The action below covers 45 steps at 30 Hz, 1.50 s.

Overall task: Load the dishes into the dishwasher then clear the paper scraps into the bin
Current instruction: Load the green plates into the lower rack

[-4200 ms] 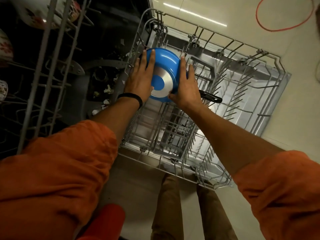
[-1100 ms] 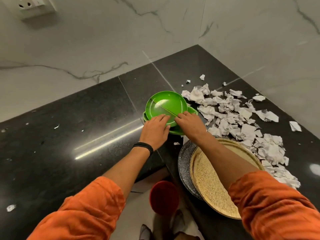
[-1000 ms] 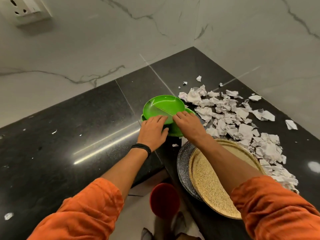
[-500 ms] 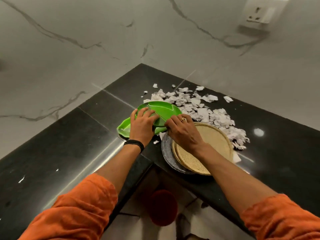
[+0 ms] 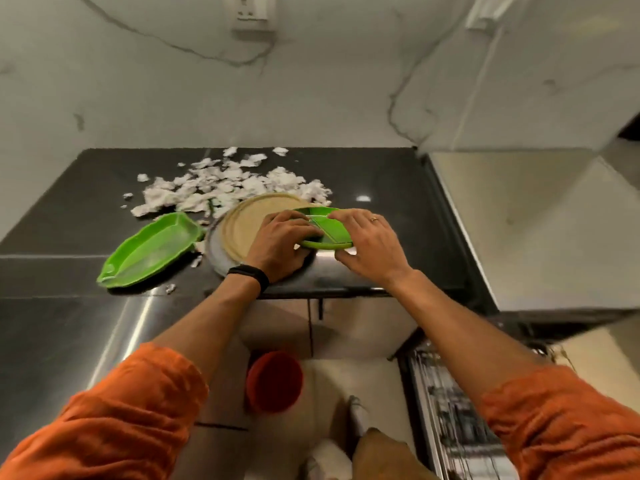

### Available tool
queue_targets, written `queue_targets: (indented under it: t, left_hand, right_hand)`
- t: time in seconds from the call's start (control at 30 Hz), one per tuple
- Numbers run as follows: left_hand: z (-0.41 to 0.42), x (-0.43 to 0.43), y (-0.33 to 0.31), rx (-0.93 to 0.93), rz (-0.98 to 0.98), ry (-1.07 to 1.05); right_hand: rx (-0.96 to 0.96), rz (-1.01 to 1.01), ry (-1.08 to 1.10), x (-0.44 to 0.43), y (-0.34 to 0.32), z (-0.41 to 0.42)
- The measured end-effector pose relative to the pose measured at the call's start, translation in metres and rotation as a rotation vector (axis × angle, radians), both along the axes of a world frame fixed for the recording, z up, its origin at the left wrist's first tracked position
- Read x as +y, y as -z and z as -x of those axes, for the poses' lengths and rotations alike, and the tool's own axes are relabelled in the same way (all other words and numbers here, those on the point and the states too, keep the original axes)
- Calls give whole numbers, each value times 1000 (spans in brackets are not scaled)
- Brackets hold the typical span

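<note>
A round green divided plate (image 5: 325,228) is held just above the black counter (image 5: 391,188) near its front edge. My left hand (image 5: 282,245) grips its left rim and my right hand (image 5: 370,242) grips its right rim. Behind my left hand a beige woven plate (image 5: 247,223) lies on a dark speckled plate (image 5: 216,251). A green leaf-shaped tray (image 5: 152,249) lies on the counter to the left. A heap of white paper scraps (image 5: 221,185) covers the counter behind the plates.
A red bin (image 5: 273,381) stands on the floor below the counter edge. The dishwasher rack (image 5: 450,410) shows at the lower right, blurred. A white marble wall with a socket (image 5: 251,10) backs the counter. A tall pale cabinet side (image 5: 519,220) rises at the right.
Both hands have lifted the round green plate off the leaf-shaped tray and carried it right, over the beige plate. The view has swung to the right.
</note>
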<state>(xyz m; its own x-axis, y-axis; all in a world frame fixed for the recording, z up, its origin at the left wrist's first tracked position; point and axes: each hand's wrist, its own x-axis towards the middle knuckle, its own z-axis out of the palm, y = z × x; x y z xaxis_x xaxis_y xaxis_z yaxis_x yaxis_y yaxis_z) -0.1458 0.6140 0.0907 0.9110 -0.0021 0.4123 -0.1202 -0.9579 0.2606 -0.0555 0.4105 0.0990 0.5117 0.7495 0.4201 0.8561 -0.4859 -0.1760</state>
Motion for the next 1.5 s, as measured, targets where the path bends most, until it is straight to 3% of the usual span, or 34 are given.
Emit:
queue_targets:
  t: [0.23,0.57,0.83,1.0,1.2,1.5]
  left_hand:
    - [-60,-129,-18,53,16,358]
    - [-112,-369,-7,181,-152,847]
    - [-135,-514,52,384,-160,918]
    - [-144,-553,116,463,-230,950]
    - [-177,-573,241,603,-233,919]
    - [-244,-579,420,708,-209,826]
  right_hand:
    - [-12,50,237,-153,0,6]
    - [82,181,610,-380,42,44]
    - [292,84,785,-510,102,58]
    - [540,68,790,-534,173,67]
    - [775,33,925,-526,286,44]
    - [895,-52,1044,-512,454,-25]
